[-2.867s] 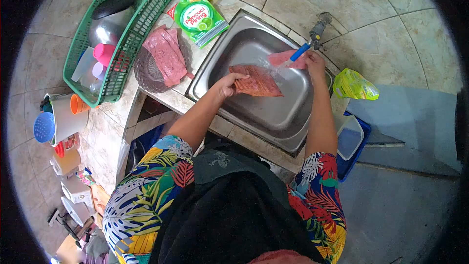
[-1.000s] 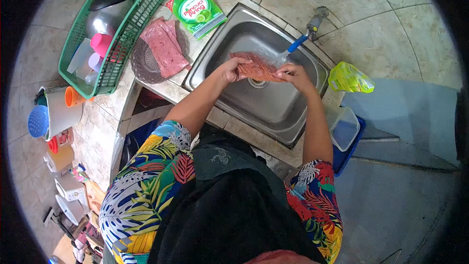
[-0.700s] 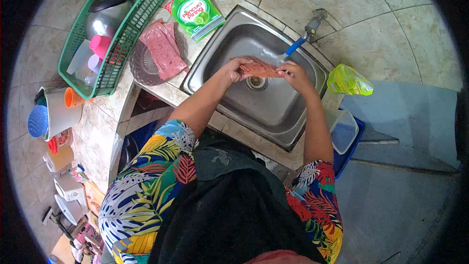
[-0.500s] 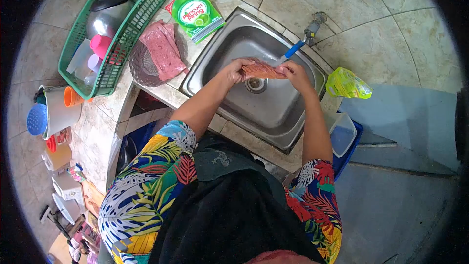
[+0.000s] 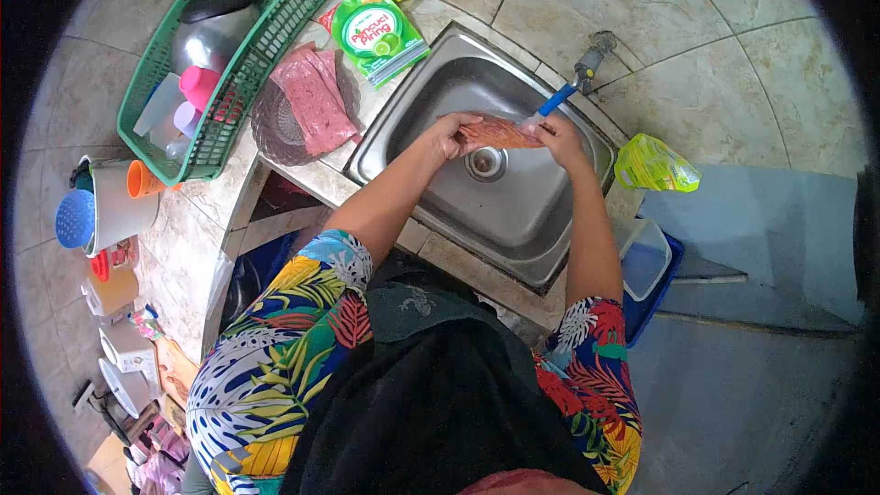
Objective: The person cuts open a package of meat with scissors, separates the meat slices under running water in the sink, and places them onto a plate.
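Over the steel sink, my left hand and my right hand grip the two ends of a reddish-brown, ridged strip. It looks like a piece of meat, but its kind is not certain. The strip is stretched sideways just above the drain. Right above its right end is the blue spout of the tap, with water seeming to run onto it. Left of the sink, a flat pink speckled piece lies across a patterned glass plate.
A green dish-soap pouch lies by the sink's back left corner. Beyond it stands a green basket of dishes. A yellow-green packet sits at the right rim, above a clear plastic container. Buckets and jars line the left counter.
The view has shifted slightly. Both hands keep hold of the strip under the tap, with only a small change in its tilt.
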`<state>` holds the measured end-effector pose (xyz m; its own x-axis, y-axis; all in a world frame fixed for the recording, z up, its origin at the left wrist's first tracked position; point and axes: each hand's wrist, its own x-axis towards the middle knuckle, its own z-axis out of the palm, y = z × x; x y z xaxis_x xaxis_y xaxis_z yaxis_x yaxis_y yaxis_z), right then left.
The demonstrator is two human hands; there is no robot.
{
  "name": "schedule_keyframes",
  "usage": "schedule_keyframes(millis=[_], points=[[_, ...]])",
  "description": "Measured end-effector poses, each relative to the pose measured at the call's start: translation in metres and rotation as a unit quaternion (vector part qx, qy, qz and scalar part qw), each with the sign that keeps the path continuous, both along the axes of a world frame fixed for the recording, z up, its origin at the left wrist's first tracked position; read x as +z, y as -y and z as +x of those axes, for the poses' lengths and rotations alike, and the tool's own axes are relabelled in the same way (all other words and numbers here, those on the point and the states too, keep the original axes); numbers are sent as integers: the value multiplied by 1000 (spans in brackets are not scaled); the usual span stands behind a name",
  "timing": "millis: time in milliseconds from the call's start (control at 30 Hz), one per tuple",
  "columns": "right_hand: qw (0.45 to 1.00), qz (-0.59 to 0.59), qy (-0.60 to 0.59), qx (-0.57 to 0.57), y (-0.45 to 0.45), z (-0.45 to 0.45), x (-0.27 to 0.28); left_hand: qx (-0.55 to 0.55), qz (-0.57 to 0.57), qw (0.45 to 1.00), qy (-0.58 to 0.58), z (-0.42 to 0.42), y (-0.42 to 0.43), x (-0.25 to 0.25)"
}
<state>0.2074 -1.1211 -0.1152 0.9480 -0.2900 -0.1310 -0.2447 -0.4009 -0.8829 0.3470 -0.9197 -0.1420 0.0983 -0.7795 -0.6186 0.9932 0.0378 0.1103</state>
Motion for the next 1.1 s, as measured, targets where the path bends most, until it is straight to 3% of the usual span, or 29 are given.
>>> schedule_keyframes(millis=[300, 467, 567, 700, 867, 1000, 1100], points=[[1000, -10, -20, 6, 3, -3, 13, -5, 7, 1000, -2, -5, -1, 7], [994, 84, -35, 59, 1, -9, 26, -16, 25, 1000, 9, -2, -3, 1], [995, 70, -42, 49, 3, -10, 30, -18, 42, 999, 19, -1, -5, -1], [994, 74, -78, 31, 10, 1, 20, -16, 14, 1000, -20, 1, -7, -4], [990, 118, -28, 75, 4, 7, 33, -24, -22, 999, -32, -1, -12, 9], [990, 72, -73, 95, 16, 10, 14, -19, -8, 999, -29, 0, -15, 7], [981, 157, -43, 104, 5, 16, 33, -17, -19, 999, -31, -1, -14, 1]])
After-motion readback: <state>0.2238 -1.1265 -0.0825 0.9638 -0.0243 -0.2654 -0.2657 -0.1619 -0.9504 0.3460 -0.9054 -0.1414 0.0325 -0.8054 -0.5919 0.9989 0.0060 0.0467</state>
